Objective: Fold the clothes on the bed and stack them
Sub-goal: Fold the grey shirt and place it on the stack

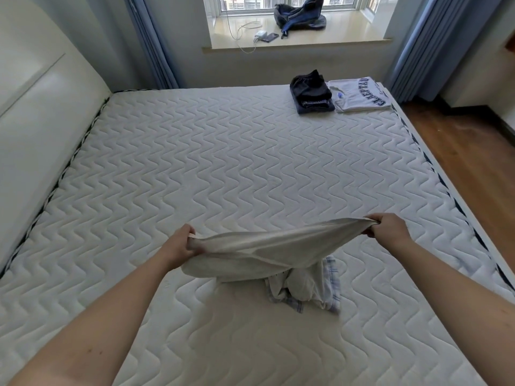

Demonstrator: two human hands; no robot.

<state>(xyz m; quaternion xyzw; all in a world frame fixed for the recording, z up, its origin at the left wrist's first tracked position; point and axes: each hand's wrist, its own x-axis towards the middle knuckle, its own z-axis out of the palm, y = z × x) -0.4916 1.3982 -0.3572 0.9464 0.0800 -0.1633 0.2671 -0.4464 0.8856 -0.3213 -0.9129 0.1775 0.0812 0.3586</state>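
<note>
The left hand (182, 243) and the right hand (386, 228) each grip one end of a cream garment (264, 252), fingers curled round bunched cloth, so that it hangs stretched between them above the near part of the bed (223, 162). Its lower part sags down and touches a small crumpled heap of white and blue-checked clothing (309, 285) lying on the mattress just under and a little right of the hands (how many pieces are in that heap cannot be told).

At the far right corner of the bed two folded lots sit side by side, touching: a dark pile (310, 93) on the left, with at least two dark pieces stacked, and a white shirt with dark lettering (359, 94) on the right, folded flat.

Judging from this, the task looks well past its middle. Several pieces are already folded and set in the far corner; the cream garment is only being opened out, not yet folded; the heap under it has not been dealt with.

Beyond the bed, a window sill (306, 37) holds a dark bag (299, 15), a charger with cable (260, 33) and a phone (269, 37), none of it part of the job.
</note>
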